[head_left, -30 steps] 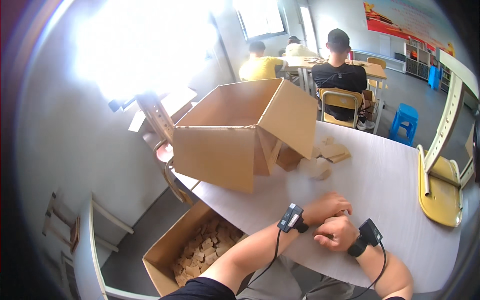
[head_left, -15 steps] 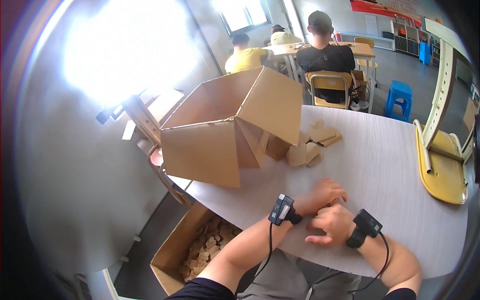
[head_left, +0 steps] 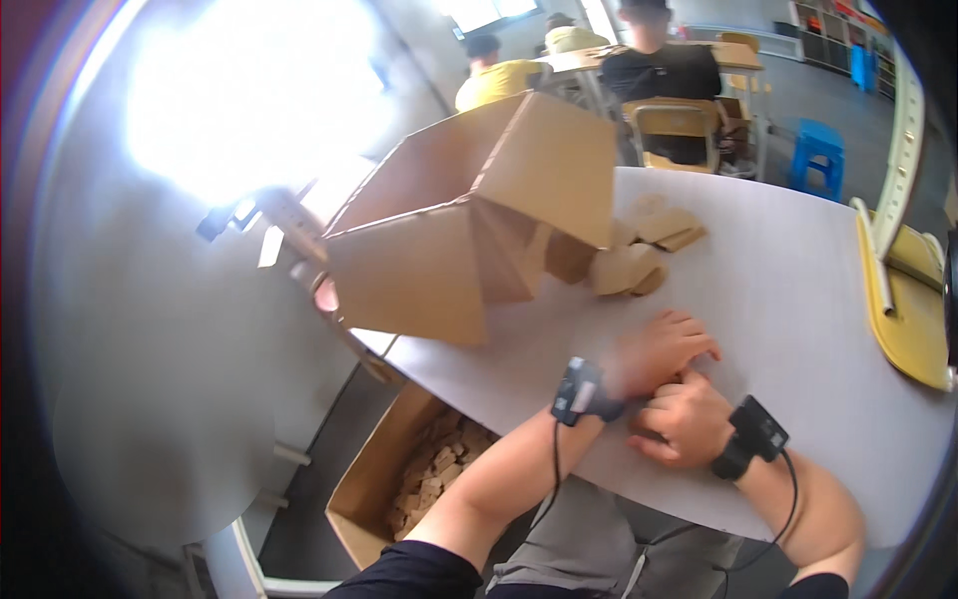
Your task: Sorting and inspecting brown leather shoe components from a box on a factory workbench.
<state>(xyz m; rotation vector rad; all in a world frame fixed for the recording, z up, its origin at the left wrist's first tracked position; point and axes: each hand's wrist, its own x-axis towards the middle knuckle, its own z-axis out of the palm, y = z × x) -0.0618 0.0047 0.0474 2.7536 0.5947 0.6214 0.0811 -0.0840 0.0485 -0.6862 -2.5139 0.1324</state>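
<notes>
My left hand (head_left: 663, 351) is just above the pale tabletop, its fingers curled toward my right hand. Motion blurs part of it. Close against it, my right hand (head_left: 689, 421) is closed, with the thumb bent in near the index finger. The fingertips of both hands meet, and whatever lies between them is hidden. Beyond my hands lies a loose pile of brown cardboard pieces (head_left: 629, 270), some of them folded. A large open cardboard box (head_left: 404, 275) stands to the left of the pile, its flaps hanging outward.
Below the table's left edge, a second cardboard box (head_left: 361, 489) holds many small cardboard pieces (head_left: 439, 479). A yellow chair (head_left: 908, 319) is at the table's right edge. Farther off are a blue stool (head_left: 818, 158) and seated people (head_left: 664, 75) at another table (head_left: 733, 56).
The view has tipped down slightly, so the boxes and pile appear higher and farther right. My hands stay together over the table, with small changes in finger position.
</notes>
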